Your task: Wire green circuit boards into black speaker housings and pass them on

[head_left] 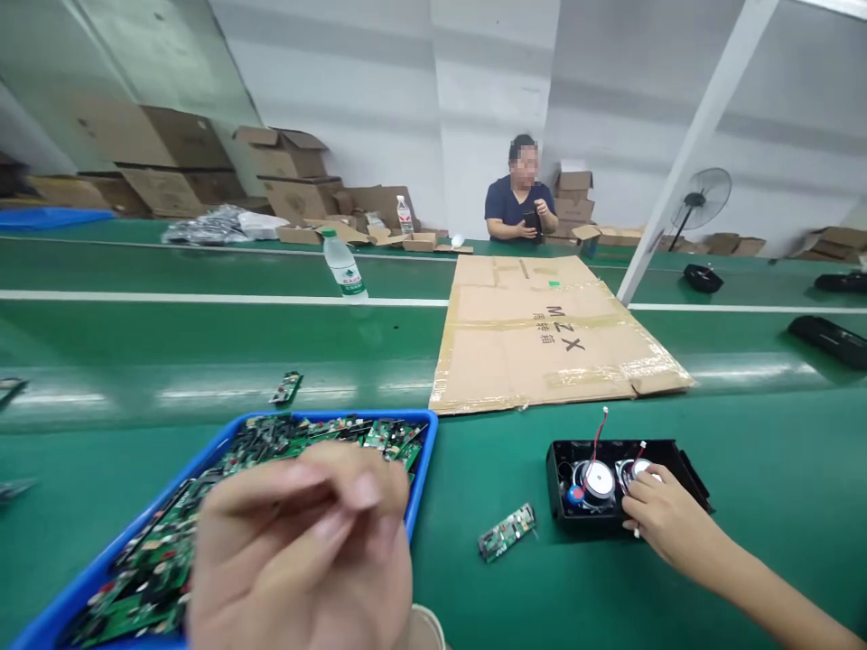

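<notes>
Close to the camera, my left hand (pixel 304 551) is raised with its thumb and fingers pinched together. Whatever may be between those fingertips is hidden. Behind it sits a blue tray (pixel 431 451) heaped with green circuit boards (pixel 153 551). My right hand (pixel 667 519) is closed at the front edge of a black speaker housing (pixel 589 528), its fingers over the right speaker (pixel 635 469). The left speaker (pixel 599 480) shows fully, and thin red wires with white plugs stand up from the housing. One loose circuit board (pixel 507 533) lies left of the housing.
A flattened cardboard sheet (pixel 528 334) lies beyond the housing. Past the tray are another circuit board (pixel 287 387) and a water bottle (pixel 344 264). A round rim (pixel 428 623) shows at the bottom edge. Across the benches sits a person (pixel 518 203); a slanted white post (pixel 697 153) rises at right.
</notes>
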Action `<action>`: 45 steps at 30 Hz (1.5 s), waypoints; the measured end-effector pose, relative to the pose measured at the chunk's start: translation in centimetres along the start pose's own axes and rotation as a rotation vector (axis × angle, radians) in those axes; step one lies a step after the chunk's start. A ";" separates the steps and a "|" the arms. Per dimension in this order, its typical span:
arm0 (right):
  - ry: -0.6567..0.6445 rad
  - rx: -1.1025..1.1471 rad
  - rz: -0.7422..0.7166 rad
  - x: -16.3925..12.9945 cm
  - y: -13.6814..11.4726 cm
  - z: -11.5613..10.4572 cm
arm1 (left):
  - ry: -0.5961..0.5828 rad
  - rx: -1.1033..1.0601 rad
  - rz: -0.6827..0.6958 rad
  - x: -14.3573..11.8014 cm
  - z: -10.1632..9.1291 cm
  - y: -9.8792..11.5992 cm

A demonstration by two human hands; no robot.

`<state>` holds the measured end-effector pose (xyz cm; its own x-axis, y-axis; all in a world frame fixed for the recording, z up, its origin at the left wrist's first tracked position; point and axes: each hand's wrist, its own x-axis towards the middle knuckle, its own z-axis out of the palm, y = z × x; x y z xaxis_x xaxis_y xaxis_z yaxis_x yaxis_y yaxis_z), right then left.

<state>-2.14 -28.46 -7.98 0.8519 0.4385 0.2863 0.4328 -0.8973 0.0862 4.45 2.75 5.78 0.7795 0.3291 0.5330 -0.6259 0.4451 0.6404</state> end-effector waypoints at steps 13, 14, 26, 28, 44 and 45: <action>-0.144 0.780 0.417 4.1 2.0 -5.0 | -1.264 1.385 -0.643 -8.8 -3.3 -10.1; -0.087 0.788 0.478 5.0 2.3 -4.3 | -1.234 1.377 -0.633 -9.2 -3.7 -10.0; 0.095 1.141 0.395 7.4 2.3 -3.8 | -0.761 0.775 -0.857 -4.8 -1.6 -6.9; 0.098 1.104 0.340 7.3 2.1 -4.2 | -0.616 0.463 -0.926 -4.1 0.5 -7.1; 0.076 0.982 0.374 7.1 1.6 -5.1 | -0.411 0.086 -1.073 -4.5 3.5 -9.9; 0.092 0.974 0.378 7.2 1.7 -5.0 | -0.468 0.203 -0.984 -4.6 3.4 -9.8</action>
<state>3.24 -27.12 -1.04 0.9732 0.0961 0.2089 0.2277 -0.5283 -0.8180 6.92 -5.97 -1.02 0.8786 -0.4595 -0.1297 0.2352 0.1802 0.9551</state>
